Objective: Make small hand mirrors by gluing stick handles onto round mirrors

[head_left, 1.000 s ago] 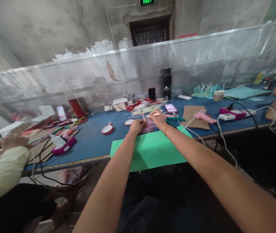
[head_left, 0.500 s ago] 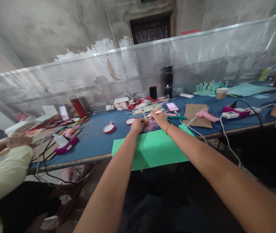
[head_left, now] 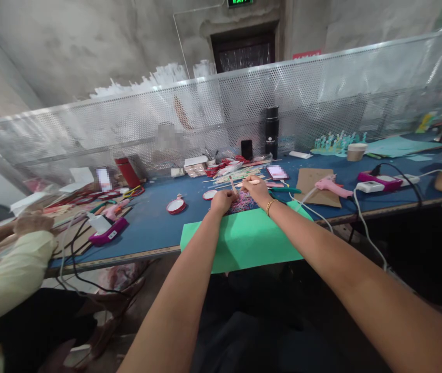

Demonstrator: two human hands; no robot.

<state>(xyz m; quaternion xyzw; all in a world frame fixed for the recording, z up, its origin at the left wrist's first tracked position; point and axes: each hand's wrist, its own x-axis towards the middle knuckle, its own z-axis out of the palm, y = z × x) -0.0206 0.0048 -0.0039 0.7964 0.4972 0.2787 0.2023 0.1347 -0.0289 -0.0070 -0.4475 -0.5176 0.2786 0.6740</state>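
Observation:
My left hand (head_left: 224, 201) is closed, pinching a thin, flat pale stick (head_left: 232, 183) that stands tilted up from the fingers. Close beside it my right hand (head_left: 257, 191), with a gold bracelet at the wrist, is closed around a slim, pale pen-like stick (head_left: 252, 183). Its near end points toward the left hand; whether the two sticks touch cannot be made out. Under and between both hands lies a heap of pink and purple strands (head_left: 244, 203). A green sheet (head_left: 255, 241) hangs over the table's front edge below my wrists.
Round red-rimmed pieces (head_left: 176, 206) lie to the left. Green-handled pliers (head_left: 285, 190) are right of my hand, before a pink glue gun (head_left: 329, 185) on cardboard (head_left: 314, 178). A black bottle (head_left: 271, 132) stands behind. Co-workers' arms (head_left: 22, 248) show at both sides, with power strips and cables.
The whole view has shifted slightly, with scene objects a little lower and to the right. Both hands keep nearly the same pose and hold the same sticks.

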